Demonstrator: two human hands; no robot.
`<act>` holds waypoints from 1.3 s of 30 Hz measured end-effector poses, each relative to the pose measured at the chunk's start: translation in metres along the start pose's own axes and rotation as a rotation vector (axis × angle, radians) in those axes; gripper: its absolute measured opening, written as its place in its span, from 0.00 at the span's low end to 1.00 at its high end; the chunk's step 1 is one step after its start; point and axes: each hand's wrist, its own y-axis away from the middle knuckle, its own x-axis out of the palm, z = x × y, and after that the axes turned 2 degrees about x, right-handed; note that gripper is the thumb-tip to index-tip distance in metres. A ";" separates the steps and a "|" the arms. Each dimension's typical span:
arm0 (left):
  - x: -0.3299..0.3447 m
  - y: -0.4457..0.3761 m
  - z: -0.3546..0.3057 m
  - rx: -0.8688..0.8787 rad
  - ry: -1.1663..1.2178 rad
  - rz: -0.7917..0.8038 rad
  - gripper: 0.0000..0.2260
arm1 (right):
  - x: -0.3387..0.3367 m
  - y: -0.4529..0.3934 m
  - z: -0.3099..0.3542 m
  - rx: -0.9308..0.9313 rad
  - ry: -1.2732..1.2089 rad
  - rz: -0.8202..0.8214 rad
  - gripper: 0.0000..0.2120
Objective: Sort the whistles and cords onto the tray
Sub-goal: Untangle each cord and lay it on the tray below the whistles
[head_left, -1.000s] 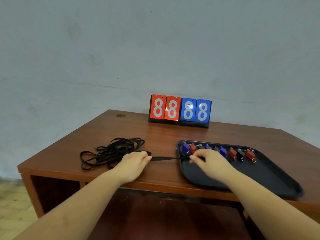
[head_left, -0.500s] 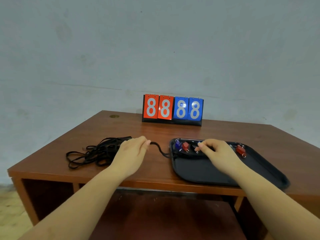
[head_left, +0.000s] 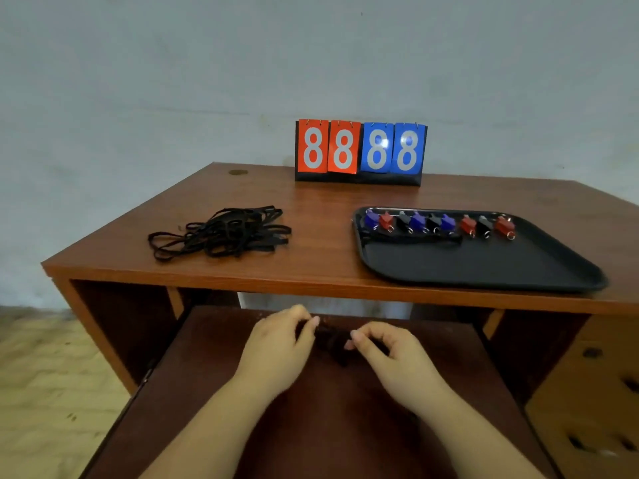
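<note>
A black tray [head_left: 484, 267] sits on the right of the wooden table. Along its far edge runs a row of several blue, red and black whistles [head_left: 439, 223]. One black cord [head_left: 415, 236] lies stretched out in the tray just in front of them. On the left of the table a tangled pile of black cords [head_left: 224, 233] remains. My left hand [head_left: 276, 344] and my right hand [head_left: 390, 354] hover close together below the table's front edge, over a pull-out shelf. Their fingers are loosely curled. Only a dark blur shows between them, and nothing is plainly held.
A flip scoreboard [head_left: 359, 150] reading 8888 in red and blue stands at the back of the table [head_left: 311, 209]. The pull-out shelf [head_left: 311, 426] spans the space under the tabletop. A drawer unit [head_left: 587, 392] stands at lower right.
Both hands have let go of the cord and drawn back from the tabletop to below its front edge. The cord now lies in the tray under the whistles.
</note>
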 end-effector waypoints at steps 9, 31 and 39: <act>0.000 0.007 -0.019 0.190 0.110 0.202 0.11 | 0.006 0.003 -0.006 -0.023 0.138 0.027 0.10; 0.003 0.011 -0.018 0.179 0.037 0.163 0.17 | -0.013 0.002 -0.019 -0.008 0.134 -0.034 0.17; -0.001 0.012 -0.019 0.114 0.164 0.133 0.05 | -0.009 0.003 -0.020 0.026 0.101 0.032 0.15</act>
